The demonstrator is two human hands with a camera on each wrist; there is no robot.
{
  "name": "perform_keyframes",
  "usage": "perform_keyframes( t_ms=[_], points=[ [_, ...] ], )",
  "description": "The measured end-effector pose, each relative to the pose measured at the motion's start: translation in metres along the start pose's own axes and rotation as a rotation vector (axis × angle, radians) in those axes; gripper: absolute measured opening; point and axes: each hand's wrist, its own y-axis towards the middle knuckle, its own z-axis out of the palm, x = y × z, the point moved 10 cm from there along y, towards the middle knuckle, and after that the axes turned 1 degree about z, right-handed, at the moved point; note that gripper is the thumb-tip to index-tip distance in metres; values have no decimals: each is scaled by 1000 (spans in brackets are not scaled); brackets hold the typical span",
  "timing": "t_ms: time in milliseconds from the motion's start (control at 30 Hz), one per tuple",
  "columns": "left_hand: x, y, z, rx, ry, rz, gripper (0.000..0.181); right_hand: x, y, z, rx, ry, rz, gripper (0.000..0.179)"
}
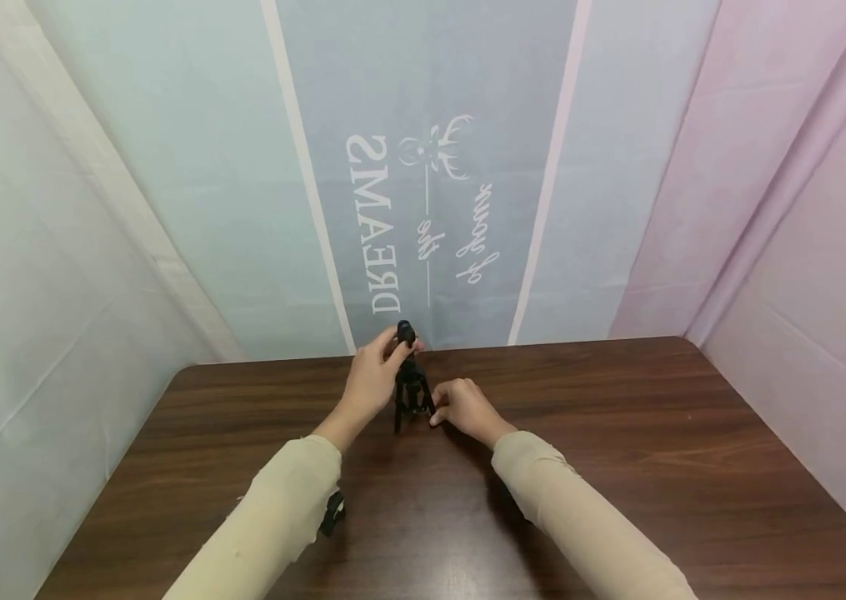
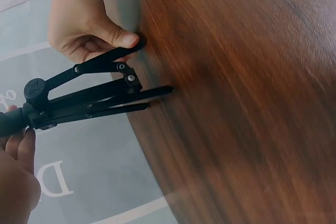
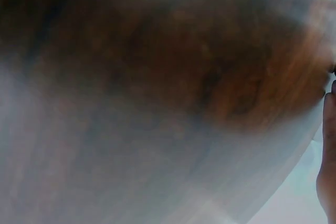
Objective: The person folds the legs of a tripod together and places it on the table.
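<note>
A small black tripod (image 1: pixel 412 392) stands near the far edge of the table, its legs partly spread. Around its top, my left hand (image 1: pixel 376 371) grips with the thumb and fingers. My right hand (image 1: pixel 468 408) pinches the lower end of the right-hand leg between thumb and fingers. From the left wrist, the tripod (image 2: pixel 94 98) appears sideways, with the pinched leg swung out from the other two on its hinged brace. In the right wrist view only a strip of my right hand (image 3: pixel 328 156) shows at the right edge; most of that picture is blurred.
Beside my left sleeve lies a small black object (image 1: pixel 332 512), partly hidden by the forearm. The dark brown wooden table (image 1: pixel 618 450) ends at a printed cloth backdrop (image 1: pixel 430 67) with mirrored lettering. Pale cloth walls close both sides.
</note>
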Motion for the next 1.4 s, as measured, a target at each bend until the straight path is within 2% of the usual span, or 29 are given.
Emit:
perform_keyframes(
  t_ms=[233, 333, 467, 600, 733, 833, 967, 1067, 1133, 1233, 1333, 1400],
  points=[
    [-2, 0, 1, 62, -87, -53, 28, 2, -9, -2, -21, -11, 23, 11],
    [-4, 0, -2, 62, -120, -70, 28, 3, -14, -3, -36, -4, 25, 16],
    [-5, 0, -8, 15, -162, -93, 24, 4, -22, -8, -97, 16, 43, 28],
    [-6, -5, -15, -41, -267, -132, 25, 5, -37, -14, -183, 60, 90, 48],
    [-6, -14, -25, -133, -378, -192, 28, 12, -56, -18, -240, 106, 91, 71],
    [-8, -23, -34, -209, -448, -213, 33, 17, -67, -22, -269, 113, 72, 84],
    [-9, -35, -42, -276, -564, -218, 39, 22, -76, -31, -312, 91, 30, 88],
    [-10, -44, -44, -289, -634, -201, 42, 27, -81, -39, -341, 70, -24, 84],
    [-11, -48, -47, -282, -634, -172, 42, 31, -84, -45, -352, 49, -64, 79],
    [-10, -55, -54, -278, -569, -130, 40, 33, -89, -53, -360, 18, -107, 74],
    [-4, -62, -64, -284, -420, -123, 39, 34, -92, -61, -362, -11, -132, 69],
    [2, -65, -69, -277, -320, -142, 40, 35, -92, -68, -363, -23, -144, 67]
  ],
)
